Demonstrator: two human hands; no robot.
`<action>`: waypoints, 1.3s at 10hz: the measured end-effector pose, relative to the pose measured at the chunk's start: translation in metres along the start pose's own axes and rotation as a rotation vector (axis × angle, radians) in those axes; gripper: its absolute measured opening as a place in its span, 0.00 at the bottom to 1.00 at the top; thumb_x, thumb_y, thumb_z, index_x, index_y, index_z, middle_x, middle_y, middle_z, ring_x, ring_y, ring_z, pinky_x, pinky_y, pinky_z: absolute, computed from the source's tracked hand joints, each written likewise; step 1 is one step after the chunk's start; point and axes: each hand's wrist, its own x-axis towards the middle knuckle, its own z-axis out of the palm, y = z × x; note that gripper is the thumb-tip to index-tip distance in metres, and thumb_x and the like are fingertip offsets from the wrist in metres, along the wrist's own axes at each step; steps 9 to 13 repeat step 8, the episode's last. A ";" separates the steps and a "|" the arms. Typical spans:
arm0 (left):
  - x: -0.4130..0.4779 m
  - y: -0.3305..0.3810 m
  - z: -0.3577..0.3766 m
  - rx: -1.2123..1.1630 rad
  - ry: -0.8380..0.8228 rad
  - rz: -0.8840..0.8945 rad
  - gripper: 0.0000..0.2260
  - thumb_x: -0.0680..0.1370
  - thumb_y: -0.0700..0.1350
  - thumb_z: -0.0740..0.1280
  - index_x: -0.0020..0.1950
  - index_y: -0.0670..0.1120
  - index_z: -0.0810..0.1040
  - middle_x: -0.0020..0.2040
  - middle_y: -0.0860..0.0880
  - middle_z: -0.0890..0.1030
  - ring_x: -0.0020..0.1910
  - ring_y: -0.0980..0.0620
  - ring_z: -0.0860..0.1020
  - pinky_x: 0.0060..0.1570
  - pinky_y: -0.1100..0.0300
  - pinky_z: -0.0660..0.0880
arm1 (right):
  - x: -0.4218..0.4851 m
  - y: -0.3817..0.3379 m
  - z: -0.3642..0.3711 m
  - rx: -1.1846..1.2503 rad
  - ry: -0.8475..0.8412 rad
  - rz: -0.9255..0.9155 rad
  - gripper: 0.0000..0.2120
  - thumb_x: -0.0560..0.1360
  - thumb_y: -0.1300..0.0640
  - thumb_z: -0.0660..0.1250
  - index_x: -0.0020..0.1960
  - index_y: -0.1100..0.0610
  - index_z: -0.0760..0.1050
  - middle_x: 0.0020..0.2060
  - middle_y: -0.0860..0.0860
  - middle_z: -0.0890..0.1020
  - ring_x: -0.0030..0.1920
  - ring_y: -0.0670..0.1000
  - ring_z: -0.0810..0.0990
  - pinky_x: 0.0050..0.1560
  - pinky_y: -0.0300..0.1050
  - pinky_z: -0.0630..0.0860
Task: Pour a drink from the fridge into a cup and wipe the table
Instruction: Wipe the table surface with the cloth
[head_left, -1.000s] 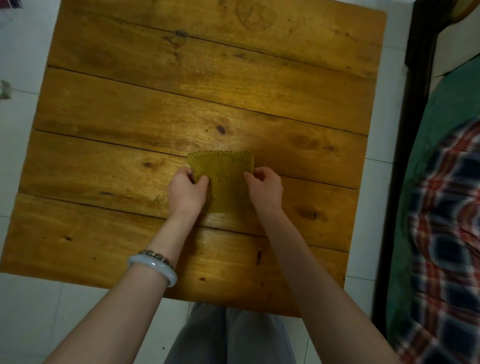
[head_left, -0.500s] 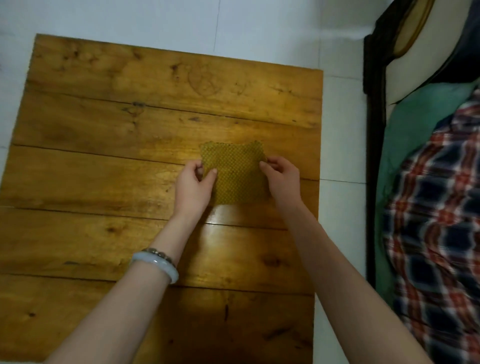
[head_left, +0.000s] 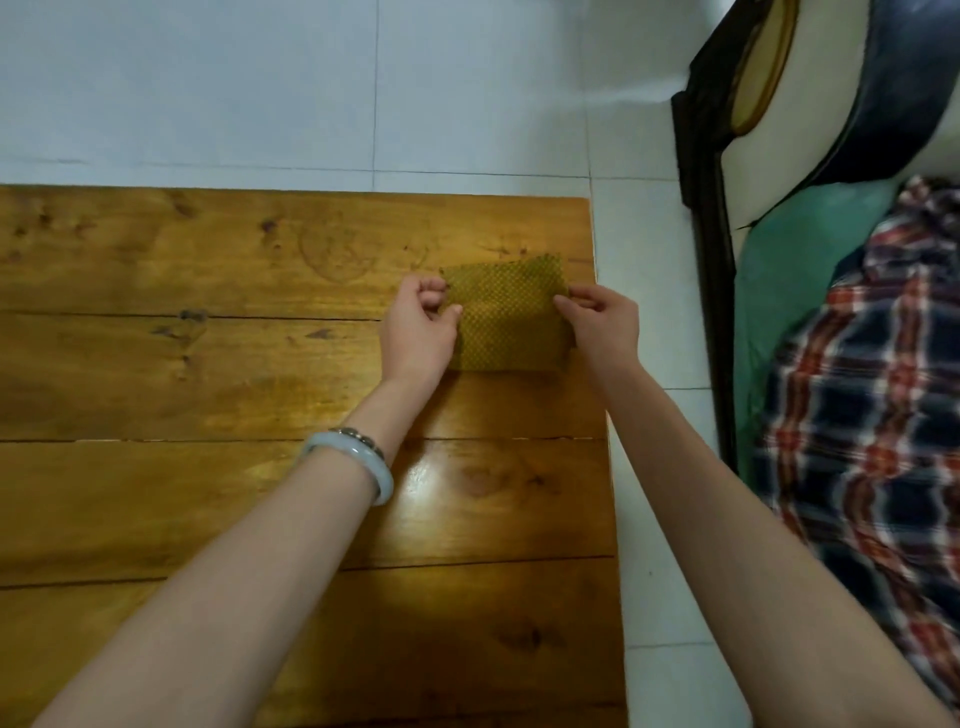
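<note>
A small olive-yellow woven cloth (head_left: 506, 317) lies on the wooden plank table (head_left: 208, 374), close to its far right corner. My left hand (head_left: 418, 332) pinches the cloth's left edge, and a pale bangle sits on that wrist. My right hand (head_left: 602, 325) pinches the cloth's right edge, right at the table's right border. No cup or drink is in view.
White floor tiles (head_left: 363, 88) lie beyond and to the right of the table. A dark bed frame (head_left: 711, 291) stands to the right, with a green sheet (head_left: 789, 270) and a plaid blanket (head_left: 872, 405) on the bed.
Both hands have carried the cloth from the middle of the table toward its far right corner. The view has shifted, so more floor and bed now show.
</note>
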 end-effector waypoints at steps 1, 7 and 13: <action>0.016 0.006 0.010 0.018 -0.006 0.047 0.11 0.75 0.39 0.69 0.54 0.49 0.74 0.46 0.53 0.78 0.38 0.61 0.74 0.43 0.68 0.73 | 0.014 0.000 0.003 0.017 0.044 0.000 0.13 0.73 0.58 0.70 0.58 0.58 0.79 0.40 0.47 0.80 0.46 0.47 0.77 0.55 0.41 0.74; 0.020 -0.010 0.024 0.282 -0.139 0.239 0.23 0.76 0.41 0.68 0.70 0.47 0.68 0.68 0.49 0.71 0.67 0.47 0.68 0.67 0.50 0.68 | 0.029 0.009 0.004 -0.343 0.030 -0.187 0.23 0.71 0.66 0.65 0.66 0.55 0.72 0.54 0.53 0.75 0.48 0.48 0.74 0.48 0.38 0.74; 0.008 -0.009 0.009 0.402 -0.173 0.313 0.21 0.77 0.40 0.66 0.69 0.45 0.69 0.72 0.47 0.65 0.71 0.48 0.61 0.70 0.59 0.56 | 0.010 0.009 -0.002 -0.490 -0.006 -0.232 0.23 0.72 0.67 0.63 0.66 0.58 0.70 0.53 0.54 0.71 0.50 0.51 0.73 0.48 0.39 0.70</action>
